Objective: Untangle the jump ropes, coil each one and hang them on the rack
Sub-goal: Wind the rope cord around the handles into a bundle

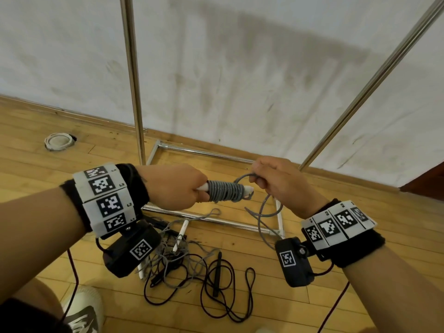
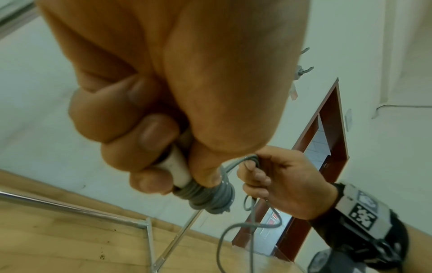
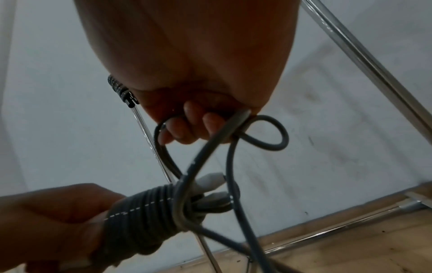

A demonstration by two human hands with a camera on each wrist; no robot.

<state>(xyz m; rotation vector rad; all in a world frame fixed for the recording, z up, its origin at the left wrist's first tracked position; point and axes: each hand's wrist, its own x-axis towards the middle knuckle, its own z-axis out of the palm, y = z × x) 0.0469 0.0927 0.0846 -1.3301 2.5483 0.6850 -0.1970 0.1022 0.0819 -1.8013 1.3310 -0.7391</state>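
Chrome rack [image 1: 134, 80] stands at the far wall. Tangled ropes [image 1: 192, 267] lie on the near wood floor. Between the hands, the grey rope [image 1: 224, 190] wraps smooth turns around white handles. Left hand [image 1: 176, 186] grips these; right hand [image 1: 281, 181] pinches a loose loop. Right wrist view alone shows both handle tips [image 3: 210, 182].

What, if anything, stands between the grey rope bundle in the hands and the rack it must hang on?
Nothing visible does. The left hand grips the grey rope bundle directly in front of the rack; only open air separates them. The hanging bar itself is out of view.
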